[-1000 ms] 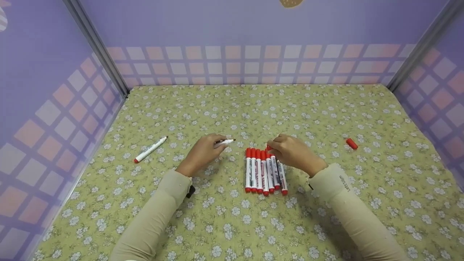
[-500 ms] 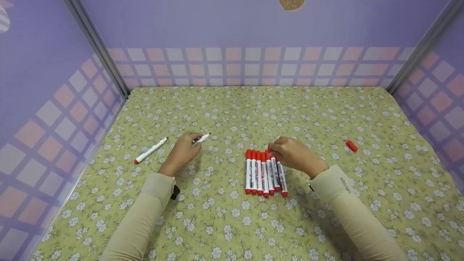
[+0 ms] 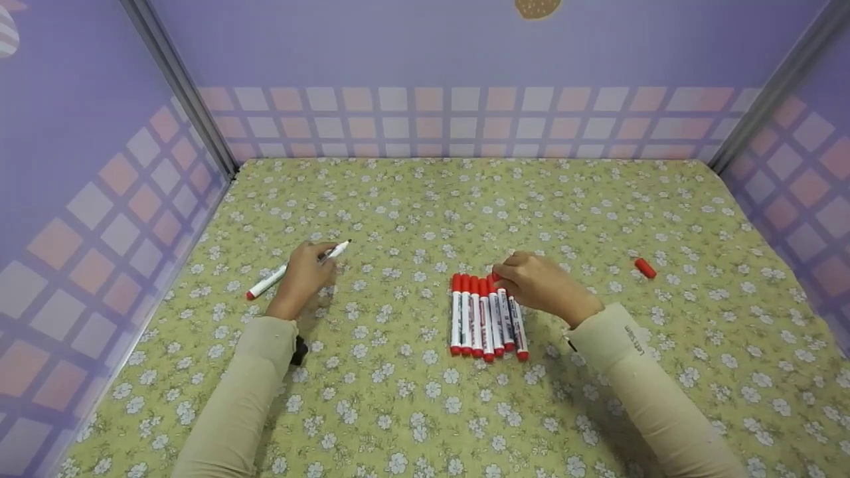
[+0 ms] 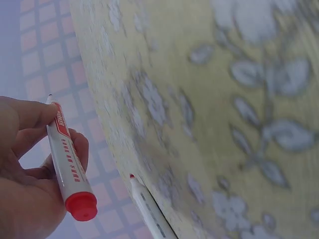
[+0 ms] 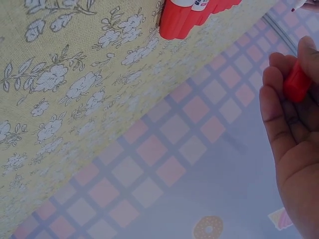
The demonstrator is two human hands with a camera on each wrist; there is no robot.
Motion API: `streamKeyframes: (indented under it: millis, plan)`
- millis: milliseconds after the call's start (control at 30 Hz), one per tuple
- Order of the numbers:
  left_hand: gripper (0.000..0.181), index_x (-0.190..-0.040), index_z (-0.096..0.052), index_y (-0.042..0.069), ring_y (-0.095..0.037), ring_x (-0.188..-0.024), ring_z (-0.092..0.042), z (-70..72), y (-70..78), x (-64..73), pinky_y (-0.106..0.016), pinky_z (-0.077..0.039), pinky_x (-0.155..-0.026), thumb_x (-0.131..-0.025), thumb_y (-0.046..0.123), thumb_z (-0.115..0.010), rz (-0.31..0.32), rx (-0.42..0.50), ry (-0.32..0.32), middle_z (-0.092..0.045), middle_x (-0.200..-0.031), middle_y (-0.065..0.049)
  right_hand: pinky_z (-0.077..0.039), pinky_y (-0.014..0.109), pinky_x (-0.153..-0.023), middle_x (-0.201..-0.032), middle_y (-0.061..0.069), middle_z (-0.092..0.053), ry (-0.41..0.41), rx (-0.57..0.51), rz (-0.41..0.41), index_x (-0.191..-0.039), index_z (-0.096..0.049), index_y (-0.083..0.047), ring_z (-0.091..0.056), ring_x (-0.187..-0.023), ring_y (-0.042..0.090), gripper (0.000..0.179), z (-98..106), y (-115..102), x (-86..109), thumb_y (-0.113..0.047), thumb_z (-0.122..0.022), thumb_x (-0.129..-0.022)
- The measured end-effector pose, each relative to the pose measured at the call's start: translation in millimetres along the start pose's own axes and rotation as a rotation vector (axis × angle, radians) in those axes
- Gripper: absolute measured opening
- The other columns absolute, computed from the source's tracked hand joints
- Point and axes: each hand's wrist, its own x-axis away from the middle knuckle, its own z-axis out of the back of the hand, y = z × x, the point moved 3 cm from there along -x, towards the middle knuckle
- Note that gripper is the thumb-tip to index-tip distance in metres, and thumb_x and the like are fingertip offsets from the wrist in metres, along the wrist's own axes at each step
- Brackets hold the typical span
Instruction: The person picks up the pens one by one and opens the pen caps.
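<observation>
My left hand (image 3: pixel 304 273) pinches an uncapped white marker (image 4: pixel 67 154) with a red end plug, its dark tip pointing away. Below that hand, another uncapped marker (image 3: pixel 267 281) lies on the cloth, partly hidden by the hand in the head view; its tip shows in the left wrist view. My right hand (image 3: pixel 534 282) holds a red marker cap (image 5: pixel 297 82) between thumb and fingers, above the top ends of a row of markers (image 3: pixel 475 325). Those markers are white with red caps and lie side by side.
A second loose red cap (image 3: pixel 645 267) lies on the right of the table. The flowered tablecloth (image 3: pixel 398 411) runs up to purple checked walls (image 3: pixel 425 119) at the back and sides.
My left hand has moved left with the marker, from near the row to over the loose marker. The right hand has stayed almost in place with its cap.
</observation>
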Motion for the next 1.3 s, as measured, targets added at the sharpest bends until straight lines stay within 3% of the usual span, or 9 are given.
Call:
streamKeyframes:
  millis: [167, 400, 700, 867, 1133, 1300]
  plan:
    - [0.041, -0.139, -0.049, 0.002, -0.016, -0.06, -0.043, 9.5, -12.5, -1.9, -0.032, -0.039, -0.057, -0.1, 0.013, -0.049, 0.029, -0.044, 0.012, -0.054, -0.111, -0.022, -0.055, 0.027, -0.06, -0.082, 0.009, -0.071, -0.006, -0.007, 0.004, -0.095, -0.073, -0.003, -0.066, -0.068, 0.016, 0.01, -1.9, 0.2, -0.1, -0.007, -0.066, -0.09]
    - [0.034, -0.13, -0.054, -0.002, -0.024, -0.079, -0.053, 23.3, -27.4, -2.4, -0.035, -0.042, -0.065, -0.099, 0.011, -0.048, 0.046, -0.059, 0.059, -0.055, -0.111, -0.024, -0.055, 0.028, -0.063, -0.083, 0.009, -0.071, -0.023, -0.023, -0.009, -0.096, -0.073, -0.002, -0.066, -0.071, 0.018, 0.011, -5.1, 2.6, 1.3, -0.006, -0.067, -0.089]
    - [0.033, -0.129, -0.055, -0.006, -0.027, -0.081, -0.055, 38.2, -46.0, -2.1, -0.036, -0.043, -0.065, -0.1, 0.008, -0.046, 0.088, -0.063, 0.085, -0.055, -0.114, -0.027, -0.056, 0.03, -0.064, -0.085, 0.01, -0.071, -0.044, -0.027, -0.028, -0.098, -0.073, -0.001, -0.067, -0.073, 0.019, 0.012, -4.0, 3.2, 4.7, -0.005, -0.067, -0.088]
    - [0.035, -0.131, -0.052, -0.007, -0.026, -0.076, -0.055, 43.1, -53.4, -1.0, -0.034, -0.044, -0.06, -0.101, 0.007, -0.042, 0.095, -0.084, 0.073, -0.055, -0.116, -0.03, -0.056, 0.03, -0.064, -0.086, 0.01, -0.071, -0.045, -0.036, -0.028, -0.1, -0.073, -0.001, -0.067, -0.073, 0.019, 0.014, -4.1, 4.7, 5.1, -0.003, -0.067, -0.088]
    - [0.037, -0.134, -0.048, -0.009, -0.036, -0.094, -0.056, 46.4, -59.4, 1.0, -0.046, -0.047, -0.078, -0.102, 0.006, -0.037, 0.133, -0.124, 0.047, -0.05, -0.119, -0.032, -0.056, 0.03, -0.064, -0.086, 0.01, -0.071, -0.05, -0.017, -0.02, -0.1, -0.074, -0.002, -0.067, -0.074, 0.019, 0.013, -5.7, 6.0, 7.2, -0.006, -0.068, -0.088]
    - [0.038, -0.136, -0.047, -0.008, -0.032, -0.089, -0.057, 47.5, -62.8, 1.8, -0.044, -0.046, -0.075, -0.102, 0.006, -0.035, 0.15, -0.136, 0.013, -0.052, -0.124, -0.034, -0.057, 0.031, -0.066, -0.089, 0.011, -0.072, -0.052, -0.025, -0.026, -0.102, -0.074, -0.002, -0.068, -0.077, 0.02, 0.016, -6.1, 7.7, 9.0, -0.007, -0.068, -0.089]
